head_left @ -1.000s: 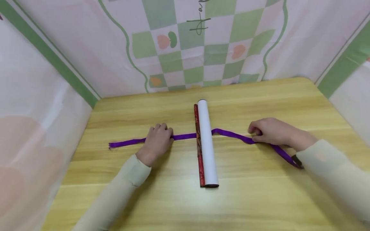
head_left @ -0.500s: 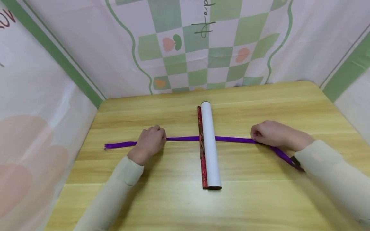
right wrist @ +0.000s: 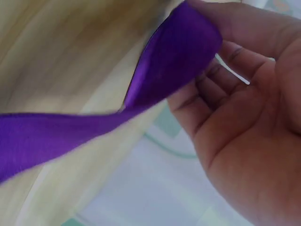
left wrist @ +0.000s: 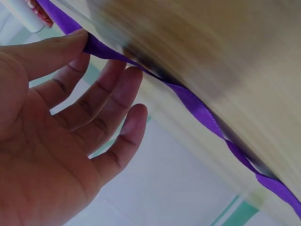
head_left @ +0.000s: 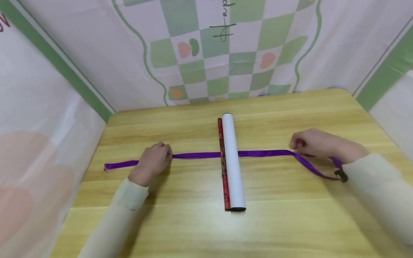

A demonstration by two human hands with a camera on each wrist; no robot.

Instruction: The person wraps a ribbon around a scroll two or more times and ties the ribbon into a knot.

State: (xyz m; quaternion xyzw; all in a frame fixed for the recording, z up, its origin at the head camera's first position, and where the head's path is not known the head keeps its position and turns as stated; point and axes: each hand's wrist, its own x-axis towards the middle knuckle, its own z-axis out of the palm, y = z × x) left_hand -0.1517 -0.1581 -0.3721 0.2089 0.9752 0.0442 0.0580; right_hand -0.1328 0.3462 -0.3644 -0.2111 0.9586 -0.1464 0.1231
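Note:
A purple ribbon [head_left: 200, 155] runs straight across the table, passing under a white tube [head_left: 233, 165] and a slim red patterned stick [head_left: 227, 193] that lie side by side. To the left of these, my left hand [head_left: 151, 161] pinches the ribbon between thumb and fingertips, the other fingers half bent in the left wrist view. The frayed end sticks out beyond that hand. On the other side, my right hand [head_left: 314, 143] pinches the ribbon too, its thumb on the purple band [right wrist: 176, 56] in the right wrist view. Past it the ribbon loops toward a black piece [head_left: 341, 175] near the sleeve.
The wooden table [head_left: 193, 225] has a rounded back right corner. A curtain [head_left: 216, 61] with green checks and peach shapes hangs behind it, and pale cloth panels [head_left: 42, 118] stand at both sides.
My left hand has slid left along the ribbon, and the right hand has moved slightly right. The ribbon, bent on the right side before, now lies straight between them. Tube and stick stay put.

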